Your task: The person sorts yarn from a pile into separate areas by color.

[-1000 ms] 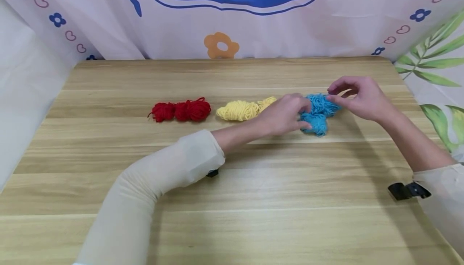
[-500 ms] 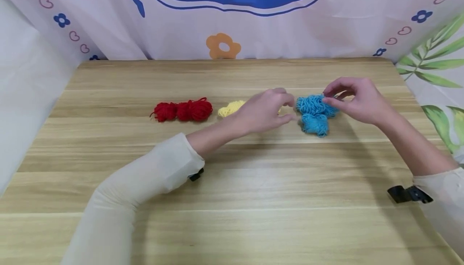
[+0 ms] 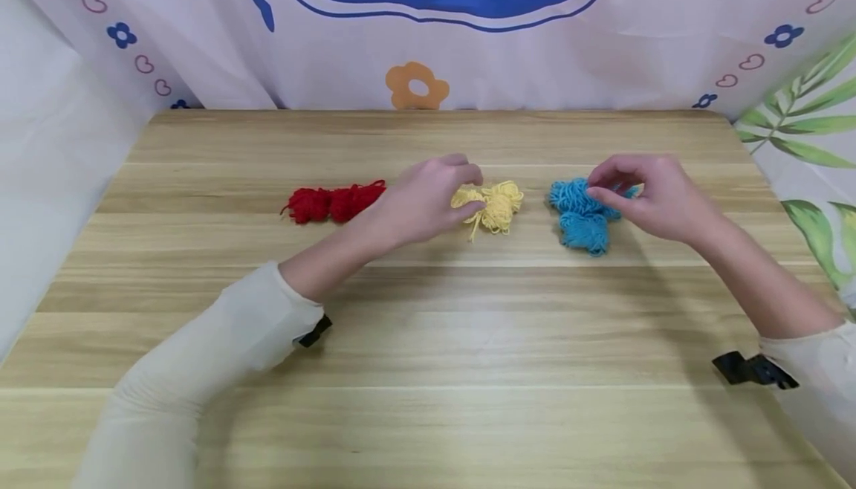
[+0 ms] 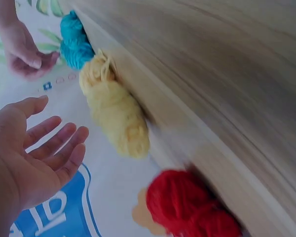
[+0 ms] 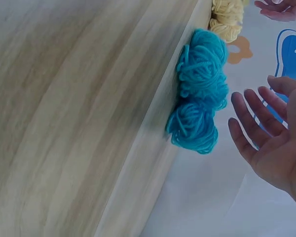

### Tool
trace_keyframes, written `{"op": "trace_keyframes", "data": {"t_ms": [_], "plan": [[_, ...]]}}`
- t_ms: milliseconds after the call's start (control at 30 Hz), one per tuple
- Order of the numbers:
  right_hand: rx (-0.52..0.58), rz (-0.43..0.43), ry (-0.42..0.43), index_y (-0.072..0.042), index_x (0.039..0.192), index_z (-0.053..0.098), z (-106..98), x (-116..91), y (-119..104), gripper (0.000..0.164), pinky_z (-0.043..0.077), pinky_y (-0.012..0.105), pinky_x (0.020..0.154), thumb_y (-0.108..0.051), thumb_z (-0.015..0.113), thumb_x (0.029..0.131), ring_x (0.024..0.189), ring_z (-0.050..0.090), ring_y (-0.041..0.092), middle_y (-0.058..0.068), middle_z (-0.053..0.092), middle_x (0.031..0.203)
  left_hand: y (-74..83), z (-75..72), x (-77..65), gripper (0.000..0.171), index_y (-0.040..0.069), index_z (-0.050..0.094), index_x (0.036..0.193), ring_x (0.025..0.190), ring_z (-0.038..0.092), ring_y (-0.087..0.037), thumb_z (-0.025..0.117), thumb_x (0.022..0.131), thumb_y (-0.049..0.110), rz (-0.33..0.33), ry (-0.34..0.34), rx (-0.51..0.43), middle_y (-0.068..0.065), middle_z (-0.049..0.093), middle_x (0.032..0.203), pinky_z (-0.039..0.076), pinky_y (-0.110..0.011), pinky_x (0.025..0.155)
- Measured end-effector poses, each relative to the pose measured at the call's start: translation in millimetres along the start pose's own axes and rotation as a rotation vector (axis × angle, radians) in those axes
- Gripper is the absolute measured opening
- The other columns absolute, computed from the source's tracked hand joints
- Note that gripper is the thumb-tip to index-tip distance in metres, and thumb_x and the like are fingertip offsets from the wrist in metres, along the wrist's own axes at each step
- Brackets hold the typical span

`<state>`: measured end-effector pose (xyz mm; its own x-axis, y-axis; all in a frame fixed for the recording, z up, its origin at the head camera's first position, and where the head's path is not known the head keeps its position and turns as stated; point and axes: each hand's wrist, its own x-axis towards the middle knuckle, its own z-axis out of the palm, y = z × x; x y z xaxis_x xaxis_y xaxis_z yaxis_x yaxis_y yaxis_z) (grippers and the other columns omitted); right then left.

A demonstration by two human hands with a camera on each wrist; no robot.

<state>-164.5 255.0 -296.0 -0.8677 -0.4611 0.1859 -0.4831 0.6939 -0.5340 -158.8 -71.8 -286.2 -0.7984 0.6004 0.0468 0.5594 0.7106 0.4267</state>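
Three bundles of yarn lie in a row across the wooden table (image 3: 428, 325). The red yarn (image 3: 310, 205) is on the left, the yellow yarn (image 3: 500, 210) in the middle and the blue yarn (image 3: 583, 232) on the right. Over the yellow yarn hovers my left hand (image 3: 428, 203), hiding part of it and the end of the red one in the head view. Its fingers are loosely bent and hold nothing in the left wrist view. My right hand (image 3: 652, 195) is above the right end of the blue yarn (image 5: 200, 74), fingers relaxed and apart from it in the right wrist view.
A white cloth (image 3: 334, 65) with a blue emblem and flowers hangs behind the table's far edge. Leaf-patterned cloth (image 3: 812, 128) hangs at the right. Black wrist straps (image 3: 756, 370) show at the sleeve cuffs.
My left hand has let go of the blue yarn and moved left over the yellow yarn. My right hand has shifted only slightly, staying by the blue yarn.
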Motion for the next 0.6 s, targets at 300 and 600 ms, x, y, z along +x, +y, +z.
{"op": "trace_keyframes", "data": {"t_ms": [300,600], "plan": [[-0.073,0.017,-0.043,-0.005,0.108,0.077,0.5,-0.5,-3.1,0.011,0.051,0.016,0.077,-0.01,0.072,0.098,0.089,0.07,0.022,0.009,0.077,0.1,-27.9,-14.6,-30.1,0.033,-0.002,0.07,0.122,0.095,0.071,-0.029,0.074,0.098,0.02,-0.054,0.075,0.06,-0.016,0.069,0.12,0.059,-0.038,0.086],[-0.161,0.028,-0.036,-0.002,0.11,0.076,0.5,-1.6,-3.1,0.018,0.058,0.045,0.081,-0.017,0.07,0.101,0.09,0.071,0.029,0.014,0.077,0.1,-54.7,-18.9,-55.0,0.032,-0.003,0.072,0.115,0.091,0.07,-0.031,0.077,0.095,0.02,-0.095,0.169,0.119,-0.017,0.07,0.116,0.06,-0.042,0.083]]}}
